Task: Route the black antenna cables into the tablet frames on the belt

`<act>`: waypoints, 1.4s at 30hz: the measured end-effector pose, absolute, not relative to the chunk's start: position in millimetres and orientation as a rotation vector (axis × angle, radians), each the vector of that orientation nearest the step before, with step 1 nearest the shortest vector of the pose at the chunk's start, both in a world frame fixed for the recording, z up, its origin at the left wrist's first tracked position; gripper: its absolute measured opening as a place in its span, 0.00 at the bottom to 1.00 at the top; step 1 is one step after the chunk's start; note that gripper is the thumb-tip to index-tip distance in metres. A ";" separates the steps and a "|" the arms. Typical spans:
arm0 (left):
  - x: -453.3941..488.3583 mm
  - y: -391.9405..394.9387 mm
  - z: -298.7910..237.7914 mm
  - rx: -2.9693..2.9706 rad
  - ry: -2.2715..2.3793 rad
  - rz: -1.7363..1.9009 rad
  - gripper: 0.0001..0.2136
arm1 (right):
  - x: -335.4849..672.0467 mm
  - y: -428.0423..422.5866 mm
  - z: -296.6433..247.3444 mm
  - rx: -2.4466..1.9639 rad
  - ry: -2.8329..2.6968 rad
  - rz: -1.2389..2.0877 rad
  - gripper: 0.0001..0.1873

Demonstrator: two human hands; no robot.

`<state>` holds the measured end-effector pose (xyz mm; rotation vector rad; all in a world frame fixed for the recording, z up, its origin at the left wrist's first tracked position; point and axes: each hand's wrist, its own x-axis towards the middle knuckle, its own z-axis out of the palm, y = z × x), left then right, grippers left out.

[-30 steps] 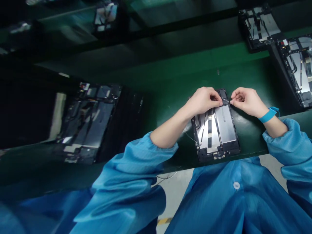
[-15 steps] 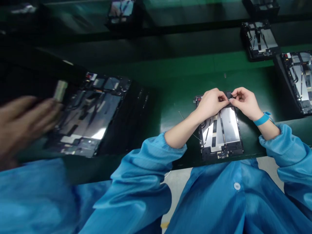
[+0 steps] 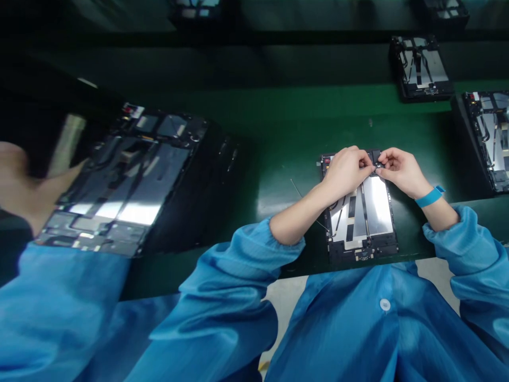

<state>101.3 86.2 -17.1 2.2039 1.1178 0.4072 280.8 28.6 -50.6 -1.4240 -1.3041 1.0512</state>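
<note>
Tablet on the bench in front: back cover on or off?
Off: the tablet shows a bare silver panel and black strips.

1. A green-topped bench [image 3: 302,122] runs across the view.
2. An open device housing [image 3: 376,212] lies flat on it, showing silver panels crossed by black strips.
3. A thin wire [image 3: 303,195] lies just beside that housing.
4. Two similar housings [image 3: 419,69] [image 3: 487,138] sit toward the right.
5. A larger dark-edged housing [image 3: 131,175] sits at left.
</note>
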 end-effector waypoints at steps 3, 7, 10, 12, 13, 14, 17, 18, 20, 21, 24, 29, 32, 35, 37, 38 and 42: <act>104.1 85.8 -14.2 2.206 1.120 0.374 0.04 | 275.6 29.6 -49.9 -1.469 -1.329 0.976 0.12; 88.0 79.2 -1.9 2.197 1.132 0.497 0.10 | 272.8 34.1 -45.5 -1.506 -1.185 1.002 0.14; 47.9 65.8 6.5 2.181 1.326 0.584 0.13 | 277.2 36.7 -39.5 -1.451 -0.834 1.138 0.16; 14.5 53.5 7.5 2.178 1.408 0.359 0.14 | 277.4 34.9 -33.0 -1.421 -0.709 1.106 0.15; -1.0 46.7 6.7 2.185 1.386 0.165 0.14 | 274.7 32.5 -28.8 -1.419 -0.730 1.063 0.14; -14.4 39.5 5.4 2.195 1.338 -0.030 0.13 | 269.5 29.1 -23.8 -1.421 -0.808 1.026 0.12; -36.5 17.7 2.3 2.293 1.269 -0.335 0.08 | 240.4 15.5 -6.7 -1.406 -1.314 1.055 0.09; -38.3 11.3 2.1 2.346 1.295 -0.328 0.09 | 228.1 10.7 -1.4 -1.390 -1.525 1.091 0.09; -37.2 1.3 2.2 2.436 1.335 -0.284 0.12 | 204.6 2.3 6.0 -1.368 -1.902 1.114 0.10; -35.9 -2.1 2.0 2.464 1.316 -0.283 0.13 | 194.9 -1.0 7.7 -1.368 -2.038 1.089 0.11; -35.0 -8.0 -0.5 2.516 1.169 -0.283 0.12 | 177.5 -6.8 6.4 -1.399 -2.231 0.983 0.12; -40.8 -13.3 -0.2 2.622 1.117 0.393 0.10 | 172.1 -10.2 1.0 -1.367 -2.296 0.957 0.08; -40.2 -15.2 2.5 2.549 1.008 0.738 0.09 | 174.8 -10.7 1.9 -1.285 -2.270 1.006 0.04; -36.0 -16.4 -3.1 2.267 1.054 0.986 0.28 | 183.9 -10.8 2.1 -1.250 -2.208 1.052 0.07; -32.0 -17.9 -12.2 1.990 1.150 1.018 0.35 | 191.1 -10.3 0.1 -1.232 -2.189 1.057 0.10; -29.5 -18.9 -17.5 1.853 1.170 0.965 0.35 | 193.9 -9.7 -1.6 -1.216 -2.199 1.040 0.12; -18.6 -23.1 -36.2 1.405 1.092 0.658 0.28 | 196.1 -3.4 -10.2 -1.126 -2.314 0.897 0.10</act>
